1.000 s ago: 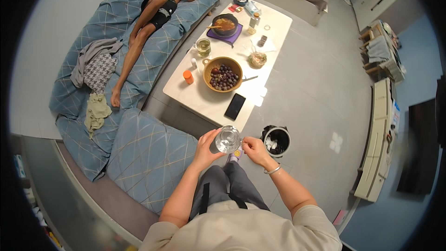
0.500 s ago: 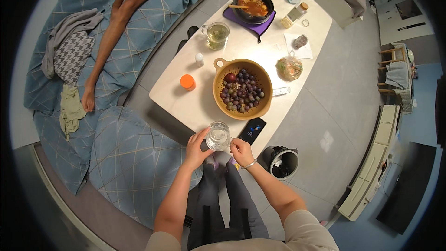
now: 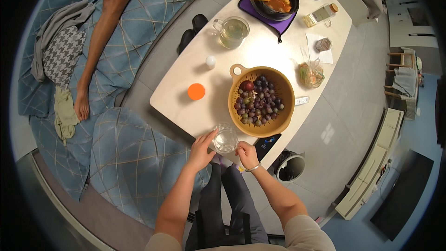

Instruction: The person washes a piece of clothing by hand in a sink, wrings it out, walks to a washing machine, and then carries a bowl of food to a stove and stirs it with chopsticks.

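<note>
A clear glass mug (image 3: pixel 226 139) with clear liquid in it is at the table's near edge. My left hand (image 3: pixel 201 151) lies against the mug's left side with its fingers along the glass. The fingers of my right hand (image 3: pixel 247 154) are closed round the handle on the other side, which they mostly hide. Just beyond the mug stands a tan colander (image 3: pixel 289 120) holding dark grapes (image 3: pixel 260 102) and a larger reddish fruit (image 3: pixel 246 85). A dark phone (image 3: pixel 267 146) lies beside my right hand, partly covered by the colander's rim.
On the white table (image 3: pixel 174 81) are an orange-lidded container (image 3: pixel 196 91), a small white-topped bottle (image 3: pixel 210 62), a glass pitcher (image 3: pixel 233 32), a black pot (image 3: pixel 274 0) and a bagged item (image 3: pixel 311 74). A bin (image 3: pixel 291 167) stands at right; another person's leg (image 3: pixel 95 60) rests on the bed.
My view has shifted, so the table things look larger and farther right. The mug and both hands have moved slightly forward, toward the table; my hold on it looks the same.
</note>
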A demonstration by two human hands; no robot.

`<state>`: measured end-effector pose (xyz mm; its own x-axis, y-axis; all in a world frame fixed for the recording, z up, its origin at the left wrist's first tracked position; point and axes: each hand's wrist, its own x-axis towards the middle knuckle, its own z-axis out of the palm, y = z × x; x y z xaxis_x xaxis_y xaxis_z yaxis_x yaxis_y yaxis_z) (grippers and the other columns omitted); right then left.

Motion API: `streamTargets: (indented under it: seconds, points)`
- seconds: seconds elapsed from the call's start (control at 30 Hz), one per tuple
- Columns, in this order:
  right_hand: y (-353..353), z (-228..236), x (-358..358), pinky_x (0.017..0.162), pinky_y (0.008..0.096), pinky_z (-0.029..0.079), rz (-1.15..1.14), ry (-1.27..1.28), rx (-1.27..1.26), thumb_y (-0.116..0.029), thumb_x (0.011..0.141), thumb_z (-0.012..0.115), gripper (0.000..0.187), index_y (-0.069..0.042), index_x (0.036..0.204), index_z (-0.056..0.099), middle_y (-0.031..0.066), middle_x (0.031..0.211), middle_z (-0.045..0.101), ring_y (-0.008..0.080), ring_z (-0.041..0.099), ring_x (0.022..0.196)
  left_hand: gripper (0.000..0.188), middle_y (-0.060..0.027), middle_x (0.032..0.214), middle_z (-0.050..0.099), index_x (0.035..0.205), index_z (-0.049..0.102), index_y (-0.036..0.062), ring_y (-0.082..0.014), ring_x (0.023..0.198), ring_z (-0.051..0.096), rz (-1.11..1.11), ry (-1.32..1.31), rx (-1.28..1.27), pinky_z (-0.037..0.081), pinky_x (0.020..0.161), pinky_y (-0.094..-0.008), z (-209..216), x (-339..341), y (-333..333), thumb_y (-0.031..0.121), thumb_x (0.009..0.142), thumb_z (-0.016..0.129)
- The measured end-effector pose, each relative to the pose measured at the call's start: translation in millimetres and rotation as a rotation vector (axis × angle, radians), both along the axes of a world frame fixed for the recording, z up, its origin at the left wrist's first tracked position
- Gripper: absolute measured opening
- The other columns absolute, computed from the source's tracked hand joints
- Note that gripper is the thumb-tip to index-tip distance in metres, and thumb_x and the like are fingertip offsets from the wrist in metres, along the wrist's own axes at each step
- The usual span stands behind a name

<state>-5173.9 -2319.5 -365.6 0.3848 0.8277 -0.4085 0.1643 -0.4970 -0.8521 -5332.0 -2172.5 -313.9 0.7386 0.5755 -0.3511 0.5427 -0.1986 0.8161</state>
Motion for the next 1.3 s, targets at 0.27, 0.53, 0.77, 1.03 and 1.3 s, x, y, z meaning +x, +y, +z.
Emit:
streamTargets:
  seconds: [0.27,0.53,0.77,1.03,1.3]
  points:
    - [-12,2,0,0.058,0.026,0.048,-0.046,0.099,-0.047,-0.007,0.081,0.042,0.018,0.002,0.085,0.057,0.008,0.066,0.06,0.015,0.06,0.06,0.083,-0.0122,0.124,0.048,0.137,0.031,0.0183,-0.0319,0.11,0.047,-0.035,0.058,-0.039,0.037,0.094,-0.0406,-11,-13,-11,-0.001,0.064,0.065]
    - [-85,79,11,0.06,0.0257,0.049,0.01,-0.136,0.009,-0.011,0.085,0.053,0.021,-0.001,0.104,0.057,0.0084,0.08,0.06,0.0128,0.059,0.062,0.066,-0.0156,0.123,0.048,0.133,0.036,0.0103,-0.0301,0.105,0.051,0.484,0.113,-0.061,0.043,0.088,-0.0371,82,-73,-89,0.018,0.074,0.067]
    - [-102,181,-54,0.07,0.028,0.051,0.908,0.224,-0.198,-0.009,0.085,0.052,0.026,-0.002,0.11,0.056,0.0106,0.095,0.064,0.0153,0.063,0.081,0.048,-0.0118,0.108,0.057,0.122,0.048,0.0088,-0.026,0.093,0.057,1.012,0.0,0.06,0.046,0.08,-0.0361,188,-132,-245,0.022,0.079,0.065]
    - [-143,285,-201,0.074,0.026,0.049,1.691,0.48,-0.123,-0.006,0.087,0.052,0.024,0.001,0.11,0.054,0.0094,0.097,0.063,0.0138,0.06,0.085,0.055,-0.021,0.12,0.047,0.123,0.043,0.001,-0.0352,0.109,0.047,1.805,0.209,0.515,0.038,0.093,-0.0408,272,-219,-470,0.023,0.078,0.064]
    - [-312,343,-355,0.069,0.0214,0.045,2.316,0.49,-0.179,-0.01,0.089,0.049,0.025,-0.004,0.114,0.053,0.006,0.102,0.063,0.0111,0.059,0.084,0.062,-0.0226,0.125,0.04,0.129,0.032,-0.0034,-0.037,0.117,0.039,2.743,0.529,0.81,0.033,0.098,-0.0415,309,-290,-740,0.018,0.078,0.063]
